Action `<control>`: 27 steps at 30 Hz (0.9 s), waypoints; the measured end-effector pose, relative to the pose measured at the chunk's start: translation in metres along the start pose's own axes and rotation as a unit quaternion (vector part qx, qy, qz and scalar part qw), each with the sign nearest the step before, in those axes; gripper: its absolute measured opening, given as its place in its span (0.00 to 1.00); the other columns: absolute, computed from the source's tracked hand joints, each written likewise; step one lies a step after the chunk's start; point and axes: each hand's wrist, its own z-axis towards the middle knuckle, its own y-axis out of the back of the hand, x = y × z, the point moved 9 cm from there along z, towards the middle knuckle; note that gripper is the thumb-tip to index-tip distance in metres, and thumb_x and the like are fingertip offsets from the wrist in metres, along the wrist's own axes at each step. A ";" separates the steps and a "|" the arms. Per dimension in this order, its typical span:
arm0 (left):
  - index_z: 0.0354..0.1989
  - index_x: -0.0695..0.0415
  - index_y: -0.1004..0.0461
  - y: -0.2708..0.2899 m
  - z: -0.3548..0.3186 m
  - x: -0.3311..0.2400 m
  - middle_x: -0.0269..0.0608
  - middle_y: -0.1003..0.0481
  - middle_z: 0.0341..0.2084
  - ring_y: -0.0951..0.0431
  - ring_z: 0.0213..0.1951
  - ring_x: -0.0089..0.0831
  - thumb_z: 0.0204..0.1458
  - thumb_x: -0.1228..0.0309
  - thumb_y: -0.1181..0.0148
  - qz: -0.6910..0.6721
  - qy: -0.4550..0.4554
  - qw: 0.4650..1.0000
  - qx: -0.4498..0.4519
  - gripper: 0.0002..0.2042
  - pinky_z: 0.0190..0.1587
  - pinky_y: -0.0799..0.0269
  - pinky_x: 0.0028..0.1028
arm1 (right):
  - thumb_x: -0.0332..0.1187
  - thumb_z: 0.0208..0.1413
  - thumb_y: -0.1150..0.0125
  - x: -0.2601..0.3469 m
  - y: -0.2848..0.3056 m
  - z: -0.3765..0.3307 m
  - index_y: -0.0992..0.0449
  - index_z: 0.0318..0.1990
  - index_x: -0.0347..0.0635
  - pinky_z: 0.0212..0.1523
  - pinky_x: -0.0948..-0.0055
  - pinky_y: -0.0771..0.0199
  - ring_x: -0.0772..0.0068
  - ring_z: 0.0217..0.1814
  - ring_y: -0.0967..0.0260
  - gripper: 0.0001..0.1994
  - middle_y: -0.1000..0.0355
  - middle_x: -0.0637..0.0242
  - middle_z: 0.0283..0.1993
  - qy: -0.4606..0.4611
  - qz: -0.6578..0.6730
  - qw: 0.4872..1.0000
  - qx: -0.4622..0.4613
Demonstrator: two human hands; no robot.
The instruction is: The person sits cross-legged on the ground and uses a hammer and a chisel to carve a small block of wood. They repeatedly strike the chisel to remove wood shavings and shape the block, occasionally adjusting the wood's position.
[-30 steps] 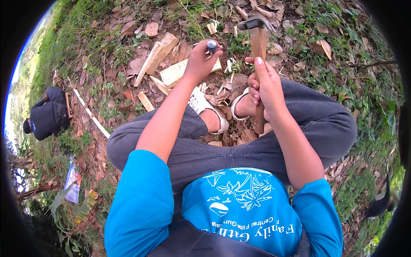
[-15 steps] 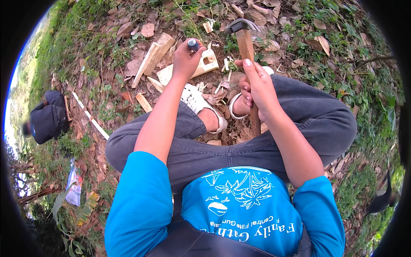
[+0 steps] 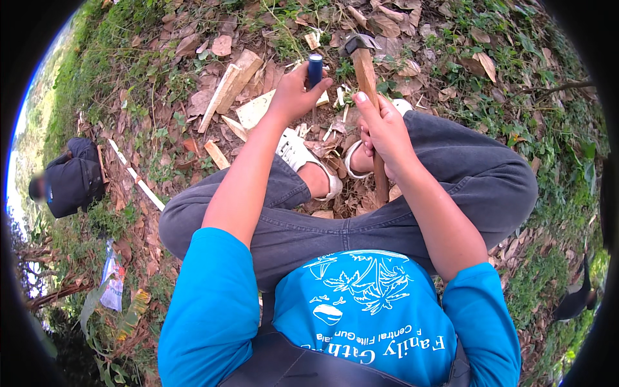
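My left hand point(image 3: 298, 95) is closed round the dark blue handle of a chisel point(image 3: 314, 69). The handle's end points up, and a thin length of the blade shows beneath my fingers. Behind and below this hand lies a pale wooden board point(image 3: 253, 111), mostly covered by it, so I cannot tell whether the blade touches the wood. My right hand point(image 3: 387, 129) grips the wooden handle of a claw hammer point(image 3: 365, 72). The dark hammer head stands up at the far end, a short way right of the chisel and apart from it.
Wood offcuts point(image 3: 233, 84) lie left of the board, with pale chips point(image 3: 341, 97) scattered about. My crossed legs and white shoes point(image 3: 293, 151) frame the leafy ground. A white strip point(image 3: 137, 173) and a person in dark clothes point(image 3: 72, 179) are at the left.
My left hand has shifted right and slightly down, turning the chisel more upright and covering the board's slotted end. The hammer head has turned slightly and moved a little left.
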 end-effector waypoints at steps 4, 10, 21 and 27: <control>0.46 0.62 0.23 -0.052 -0.015 -0.038 0.56 0.19 0.32 0.17 0.36 0.49 0.53 0.61 0.34 0.028 -0.070 0.983 0.170 0.18 0.40 0.23 0.39 | 0.50 0.57 0.27 -0.006 0.018 0.019 0.28 0.50 0.37 0.29 0.79 0.32 0.84 0.28 0.32 0.26 0.30 0.71 0.31 0.099 -0.151 0.981 -0.073; 0.46 0.60 0.22 -0.082 -0.034 -0.043 0.50 0.20 0.35 0.19 0.38 0.45 0.57 0.58 0.33 0.090 -0.110 0.955 0.260 0.18 0.44 0.25 0.38 | 0.42 0.51 0.23 -0.031 0.039 0.028 0.29 0.51 0.33 0.40 0.71 0.23 0.72 0.41 0.24 0.28 0.25 0.62 0.40 0.009 -0.072 0.991 -0.110; 0.59 0.43 0.27 -0.027 -0.016 0.073 0.39 0.33 0.58 0.37 0.64 0.41 0.48 0.54 0.28 0.576 -0.116 0.792 0.167 0.29 0.62 0.39 0.43 | 0.40 0.49 0.23 -0.022 0.039 0.031 0.28 0.52 0.35 0.43 0.71 0.25 0.75 0.39 0.27 0.28 0.27 0.66 0.38 0.078 -0.103 0.981 -0.143; 0.55 0.40 0.22 -0.053 0.018 0.087 0.38 0.33 0.60 0.39 0.65 0.38 0.47 0.49 0.28 0.643 -0.114 0.698 0.292 0.26 0.62 0.42 0.43 | 0.40 0.49 0.23 -0.023 0.042 0.028 0.28 0.51 0.35 0.42 0.71 0.27 0.75 0.37 0.29 0.27 0.27 0.66 0.38 0.066 -0.121 0.980 -0.145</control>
